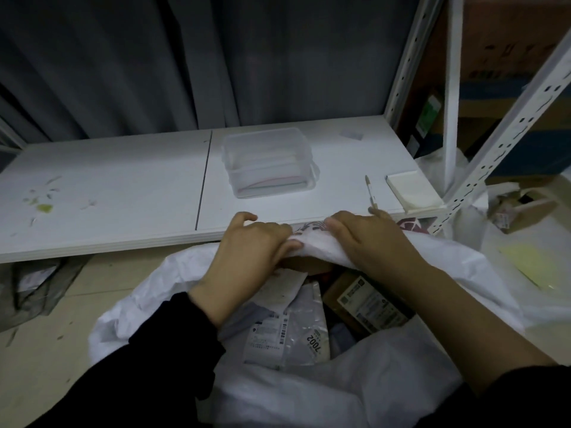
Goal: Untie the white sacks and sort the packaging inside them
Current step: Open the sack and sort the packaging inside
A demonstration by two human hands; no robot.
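White sack (309, 396) is right between my arms, mouth gaping up at me, bottom cut off. A grey mailer (296, 332) and a brown box (367, 304) peek out, the rest is buried. My left hand (247, 251) and right hand (370, 242) both grip its far rim, bunched against the surface (108, 196) edge. Clear tub (268, 162) sits beyond.

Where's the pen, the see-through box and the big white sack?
pen (370, 193): head view, middle of its barrel.
see-through box (272, 187): head view, its front wall.
white sack (309, 393): head view, near side of its cloth.
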